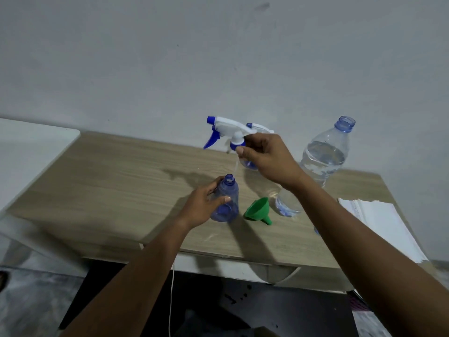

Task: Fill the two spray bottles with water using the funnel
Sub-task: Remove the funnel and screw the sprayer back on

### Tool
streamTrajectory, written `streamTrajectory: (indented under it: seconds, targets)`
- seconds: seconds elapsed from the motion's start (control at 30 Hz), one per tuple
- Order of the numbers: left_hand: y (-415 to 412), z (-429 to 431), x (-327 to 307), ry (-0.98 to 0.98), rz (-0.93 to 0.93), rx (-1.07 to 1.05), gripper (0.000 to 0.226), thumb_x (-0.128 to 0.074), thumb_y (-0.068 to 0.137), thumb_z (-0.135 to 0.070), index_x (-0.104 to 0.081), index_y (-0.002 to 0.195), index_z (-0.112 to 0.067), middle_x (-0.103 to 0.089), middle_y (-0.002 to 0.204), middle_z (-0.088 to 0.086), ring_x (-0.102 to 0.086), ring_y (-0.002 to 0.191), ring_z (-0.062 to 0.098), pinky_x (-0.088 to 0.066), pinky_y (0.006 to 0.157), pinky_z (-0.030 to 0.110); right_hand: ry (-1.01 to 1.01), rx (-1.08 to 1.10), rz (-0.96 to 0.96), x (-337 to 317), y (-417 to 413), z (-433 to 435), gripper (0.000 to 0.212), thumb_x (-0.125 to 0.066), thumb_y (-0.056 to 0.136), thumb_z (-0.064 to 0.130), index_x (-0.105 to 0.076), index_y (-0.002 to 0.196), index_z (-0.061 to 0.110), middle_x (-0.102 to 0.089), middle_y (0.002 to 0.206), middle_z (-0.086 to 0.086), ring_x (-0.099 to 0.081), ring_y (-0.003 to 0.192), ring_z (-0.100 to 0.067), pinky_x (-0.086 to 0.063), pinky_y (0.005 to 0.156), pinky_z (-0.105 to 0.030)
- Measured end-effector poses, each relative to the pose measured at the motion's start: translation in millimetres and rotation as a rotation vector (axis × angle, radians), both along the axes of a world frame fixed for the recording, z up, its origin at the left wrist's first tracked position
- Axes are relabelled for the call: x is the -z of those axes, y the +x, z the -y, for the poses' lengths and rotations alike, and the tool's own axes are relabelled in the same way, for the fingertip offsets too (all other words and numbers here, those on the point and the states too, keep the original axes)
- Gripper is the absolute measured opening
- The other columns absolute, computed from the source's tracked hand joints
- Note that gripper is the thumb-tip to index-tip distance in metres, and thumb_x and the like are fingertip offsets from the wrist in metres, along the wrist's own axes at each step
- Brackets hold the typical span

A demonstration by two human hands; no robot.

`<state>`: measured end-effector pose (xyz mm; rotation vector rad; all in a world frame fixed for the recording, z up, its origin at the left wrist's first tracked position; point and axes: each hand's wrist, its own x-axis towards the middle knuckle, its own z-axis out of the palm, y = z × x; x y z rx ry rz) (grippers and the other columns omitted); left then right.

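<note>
My left hand (202, 205) grips a small blue translucent spray bottle (227, 198) standing upright on the wooden table (116, 181), its neck open. My right hand (264, 158) holds a white and blue trigger sprayer head (224, 131) above that bottle, its thin dip tube reaching down to the open neck. A second spray bottle (250, 164) with its sprayer on stands behind my right hand, mostly hidden. A green funnel (258, 210) lies on its side right of the held bottle. A large clear water bottle (320, 161), uncapped and partly full, stands at the right.
A stack of white paper (381, 224) lies at the table's right edge. A white surface (29, 147) adjoins the table on the left. A grey wall rises behind. A thin white cord (171, 300) hangs below the table's front edge.
</note>
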<state>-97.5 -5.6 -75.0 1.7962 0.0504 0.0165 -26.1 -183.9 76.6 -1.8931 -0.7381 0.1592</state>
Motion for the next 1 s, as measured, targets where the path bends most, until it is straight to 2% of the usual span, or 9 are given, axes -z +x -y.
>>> streamTrajectory:
  seconds: [0.1, 0.2, 0.33, 0.5, 0.63, 0.8, 0.87, 1.0]
  targets:
    - [-1, 0, 1, -0.004, 0.005, -0.008, 0.062, -0.074, 0.093, -0.01, -0.05, 0.15, -0.014, -0.066, 0.139, -0.003, -0.059, 0.131, 0.007, -0.048, 0.105, 0.016, -0.054, 0.015, -0.041, 39, 1, -4, 0.022, -0.068, 0.095, 0.013, -0.073, 0.116, 0.011, -0.076, 0.098, -0.002, -0.068, 0.088, -0.013, -0.053, 0.086, -0.03]
    - [-2, 1, 0, 0.003, 0.003, -0.003, 0.059, -0.074, 0.094, -0.013, -0.052, 0.147, -0.025, -0.067, 0.135, -0.013, -0.06, 0.128, -0.001, -0.048, 0.105, 0.017, -0.069, 0.056, -0.091, 72, -1, -4, 0.02, -0.069, 0.096, 0.019, -0.075, 0.115, 0.017, -0.077, 0.1, 0.005, -0.07, 0.091, -0.014, -0.057, 0.088, -0.035]
    - [-3, 1, -2, 0.015, 0.0, 0.015, 0.062, -0.073, 0.095, -0.02, -0.048, 0.152, -0.025, -0.065, 0.14, -0.013, -0.056, 0.132, -0.001, -0.045, 0.113, 0.027, -0.057, 0.059, -0.117, 89, -6, -2, 0.023, -0.067, 0.097, 0.02, -0.073, 0.118, 0.014, -0.076, 0.107, 0.001, -0.069, 0.098, -0.017, -0.054, 0.087, -0.026]
    - [-4, 0, -2, 0.023, -0.014, -0.005, 0.064, -0.074, 0.094, -0.024, -0.048, 0.152, -0.025, -0.064, 0.141, -0.011, -0.055, 0.135, 0.005, -0.044, 0.118, 0.043, -0.071, 0.04, -0.13, 92, -9, 0, 0.026, -0.066, 0.097, 0.02, -0.072, 0.122, 0.017, -0.075, 0.111, 0.002, -0.068, 0.102, -0.016, -0.053, 0.09, -0.026]
    - [-5, 1, -2, 0.026, -0.001, -0.01, 0.061, -0.074, 0.094, -0.019, -0.05, 0.151, -0.022, -0.067, 0.138, -0.011, -0.058, 0.132, 0.003, -0.045, 0.117, 0.043, -0.076, 0.046, -0.106, 97, -8, 2, 0.027, -0.068, 0.096, 0.02, -0.072, 0.123, 0.016, -0.075, 0.108, 0.0, -0.068, 0.098, -0.017, -0.054, 0.085, -0.025]
    - [-7, 2, -4, 0.024, 0.006, -0.022, 0.061, -0.074, 0.094, -0.017, -0.051, 0.151, -0.021, -0.067, 0.138, -0.011, -0.058, 0.132, 0.002, -0.044, 0.117, 0.043, -0.093, 0.064, -0.081, 99, -10, 3, 0.028, -0.069, 0.095, 0.02, -0.07, 0.123, 0.016, -0.073, 0.105, 0.008, -0.064, 0.09, 0.0, -0.046, 0.075, -0.007]
    - [-7, 2, -5, 0.031, 0.006, -0.017, 0.062, -0.073, 0.094, -0.018, -0.05, 0.151, -0.022, -0.067, 0.138, -0.011, -0.058, 0.132, 0.003, -0.044, 0.117, 0.044, -0.096, 0.064, -0.062, 98, -10, 2, 0.028, -0.07, 0.094, 0.02, -0.07, 0.122, 0.015, -0.073, 0.103, 0.009, -0.064, 0.088, 0.002, -0.046, 0.075, -0.006]
    - [-7, 2, -6, 0.035, 0.0, -0.013, 0.063, -0.073, 0.095, -0.019, -0.048, 0.152, -0.023, -0.066, 0.139, -0.012, -0.056, 0.133, 0.001, -0.044, 0.118, 0.043, -0.082, 0.057, -0.057, 97, -9, 1, 0.025, -0.073, 0.092, 0.021, -0.069, 0.116, 0.015, -0.072, 0.101, 0.009, -0.065, 0.09, -0.004, -0.048, 0.078, -0.01]
